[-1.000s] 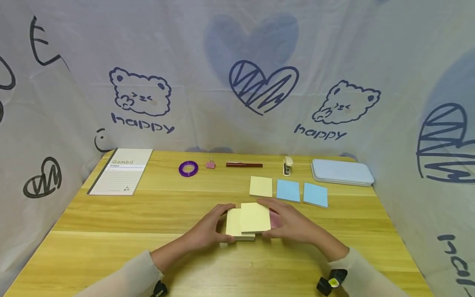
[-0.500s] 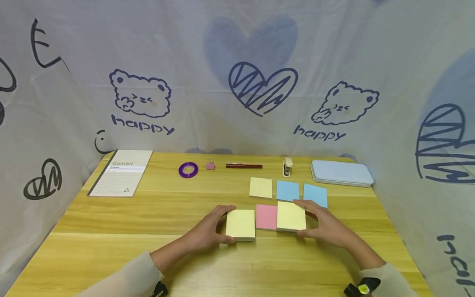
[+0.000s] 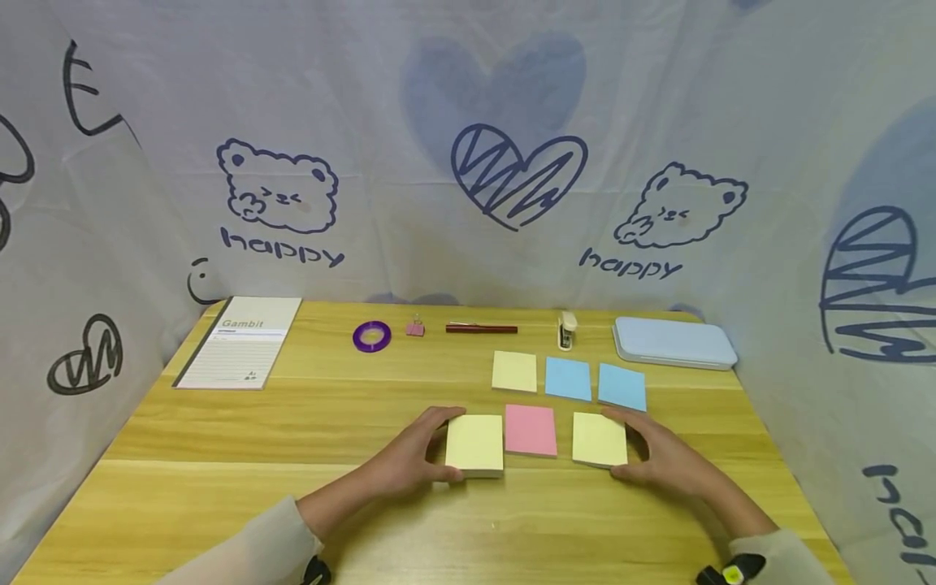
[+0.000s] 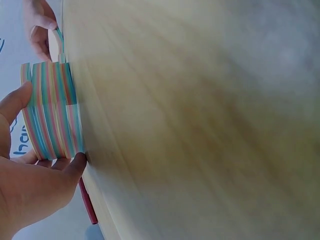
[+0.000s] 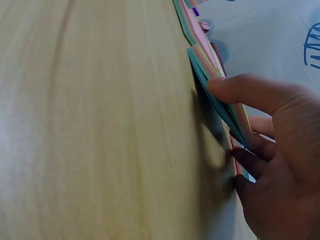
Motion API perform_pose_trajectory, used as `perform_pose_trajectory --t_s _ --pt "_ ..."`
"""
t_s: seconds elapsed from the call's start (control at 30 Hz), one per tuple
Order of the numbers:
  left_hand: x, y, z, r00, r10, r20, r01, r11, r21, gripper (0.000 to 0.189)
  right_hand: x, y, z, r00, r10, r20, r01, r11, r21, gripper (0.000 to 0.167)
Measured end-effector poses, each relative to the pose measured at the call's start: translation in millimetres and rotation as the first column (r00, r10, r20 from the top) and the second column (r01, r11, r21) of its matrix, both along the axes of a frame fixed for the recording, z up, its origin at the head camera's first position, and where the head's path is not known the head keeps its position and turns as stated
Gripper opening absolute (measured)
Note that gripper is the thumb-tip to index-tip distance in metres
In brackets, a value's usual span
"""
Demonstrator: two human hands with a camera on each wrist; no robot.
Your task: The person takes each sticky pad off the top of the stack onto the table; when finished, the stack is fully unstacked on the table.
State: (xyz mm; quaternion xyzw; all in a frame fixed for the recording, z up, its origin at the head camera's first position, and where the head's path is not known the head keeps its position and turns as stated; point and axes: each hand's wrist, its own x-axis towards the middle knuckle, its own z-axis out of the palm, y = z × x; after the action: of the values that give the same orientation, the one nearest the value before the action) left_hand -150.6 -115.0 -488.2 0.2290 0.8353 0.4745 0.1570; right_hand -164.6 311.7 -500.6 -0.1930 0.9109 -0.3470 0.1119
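Note:
In the head view my left hand [image 3: 408,457] grips a thick stack of sticky notes [image 3: 474,444] with a yellow top, thumb on the near edge. The left wrist view shows the striped, many-coloured side of that stack [image 4: 52,112]. My right hand [image 3: 664,457] pinches a thinner yellow-topped sticky note pad [image 3: 600,439] by its near and far edges. In the right wrist view this pad [image 5: 220,95] is tilted, part of it raised off the table, with teal sheets underneath. Between the hands lies a pink sticky note pad [image 3: 530,430], close to the left stack.
Behind lie a yellow pad [image 3: 514,371] and two blue pads [image 3: 568,379]. Along the table's [image 3: 292,504] back are a notebook [image 3: 237,343], purple tape roll [image 3: 371,336], pink binder clip [image 3: 415,328], dark red pen [image 3: 481,328], stapler [image 3: 566,331] and light blue case [image 3: 674,342].
My right hand has carried its yellow-topped pad rightward and lower, off the left stack and past the pink pad, which is now uncovered. The left hand stays on its stack.

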Motion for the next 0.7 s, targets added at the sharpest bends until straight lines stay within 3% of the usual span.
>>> perform_pose_trajectory --t_s 0.23,0.4,0.7 --pt "-0.7 -0.4 -0.7 1.0 -0.005 -0.001 0.005 1.0 -0.002 0.091 1.7 0 -4.5 0.995 0.044 -0.094 -0.039 0.998 0.054 0.084" --pt "-0.8 -0.9 0.4 1.0 -0.007 0.0 0.007 1.0 -0.007 0.091 0.9 0 -3.8 0.992 0.066 -0.106 -0.057 0.995 0.081 0.083" --pt "-0.5 -1.4 0.7 1.0 -0.009 0.004 0.009 1.0 -0.004 0.091 -1.3 -10 23.2 0.994 0.09 -0.067 -0.082 0.991 0.109 0.086"
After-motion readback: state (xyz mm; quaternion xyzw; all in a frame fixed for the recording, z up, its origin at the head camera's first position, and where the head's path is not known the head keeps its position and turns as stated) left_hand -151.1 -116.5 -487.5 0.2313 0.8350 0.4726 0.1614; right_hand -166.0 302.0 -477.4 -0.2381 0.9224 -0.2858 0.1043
